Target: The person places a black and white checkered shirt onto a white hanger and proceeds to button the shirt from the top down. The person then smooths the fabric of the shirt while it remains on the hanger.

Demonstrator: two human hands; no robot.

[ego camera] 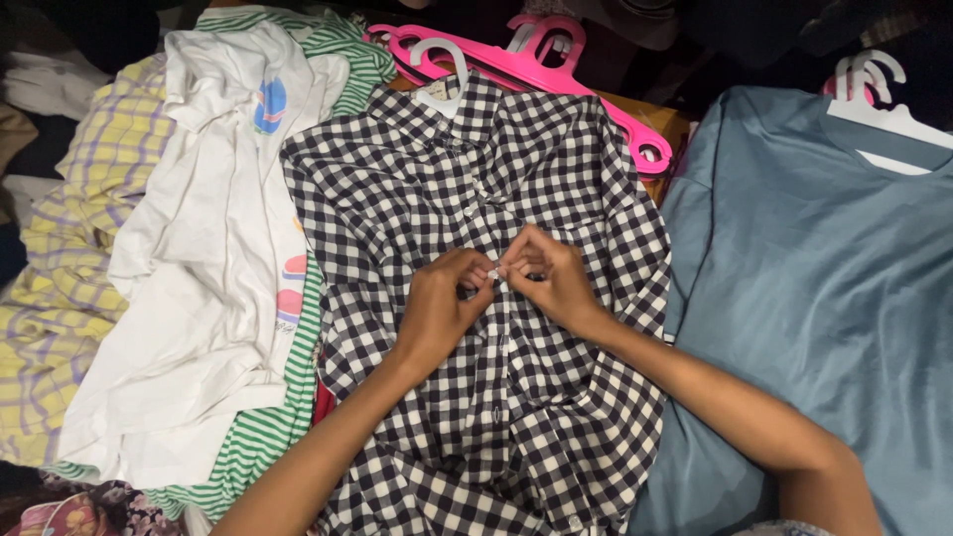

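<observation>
Checked shirt (516, 199) lies between white tee (208, 248) and blue top (824, 278). Your left hand (437, 313) and right hand (556, 283) pinch its placket mid-chest, buttoning; next, align the hole.

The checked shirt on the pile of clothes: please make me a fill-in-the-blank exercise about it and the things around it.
1. Both hands, left and right, pinch the front of the ____-and-white checked shirt.
2. The white hanger sits inside that shirt's ____.
3. On the person's right lies a plain ____ shirt.
4. Behind the checked shirt lie ____ hangers.

Missing words: black; collar; blue; pink
</observation>
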